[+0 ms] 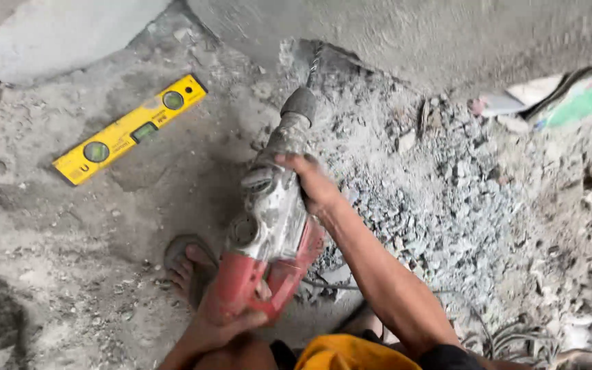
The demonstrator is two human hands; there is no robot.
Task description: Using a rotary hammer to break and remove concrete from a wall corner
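Floor: dusty concrete floor (56, 288), rubble (447, 205) at right.
Hands: left hand (224, 329) and right hand (313, 181) both grip red rotary hammer (272, 233).
Risk: bit (312, 68) may jam; sandalled foot (190, 267) is close.

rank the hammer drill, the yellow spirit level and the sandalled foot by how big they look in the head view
1. hammer drill, red and grey, largest, though it sits nearest the camera, which adds to its look.
2. yellow spirit level, long but thin.
3. sandalled foot, smallest; part of it is hidden behind the drill.
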